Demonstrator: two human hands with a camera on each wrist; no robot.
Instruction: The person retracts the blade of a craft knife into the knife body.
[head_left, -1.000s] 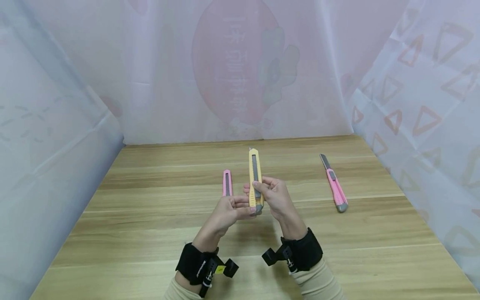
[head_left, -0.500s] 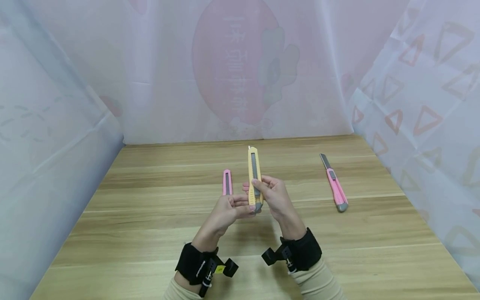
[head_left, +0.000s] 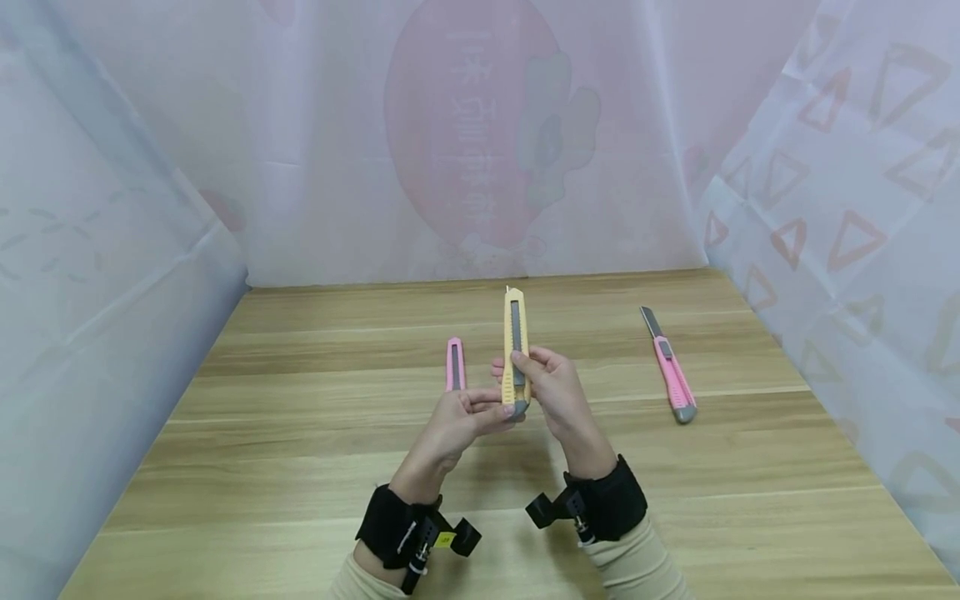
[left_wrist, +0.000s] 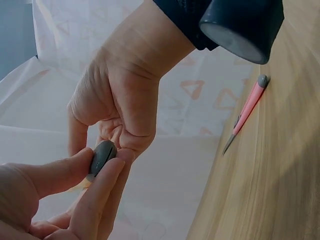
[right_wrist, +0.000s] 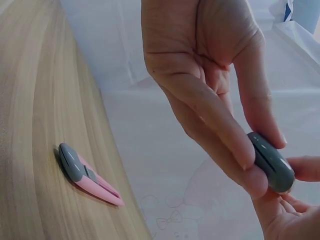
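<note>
A yellow utility knife (head_left: 514, 342) stands nearly upright above the table, and both hands hold it. My left hand (head_left: 468, 421) pinches its grey end cap (left_wrist: 102, 156) between thumb and fingers. My right hand (head_left: 551, 387) grips the lower body, with its thumb on the dark slider track. A small bit of blade shows at the knife's top. In the right wrist view the grey cap (right_wrist: 271, 162) sits between my right fingers (right_wrist: 220, 130) and the left fingertips (right_wrist: 300, 172).
A pink utility knife (head_left: 453, 364) lies on the wooden table (head_left: 300, 467) just beyond my left hand. Another pink knife (head_left: 670, 367), blade extended, lies to the right. Sheer curtains (head_left: 112, 250) close in the left, back and right sides.
The yellow knife has shifted slightly right and up, and its tip now leans a little right. Both hands keep their hold; the pink knives have not moved.
</note>
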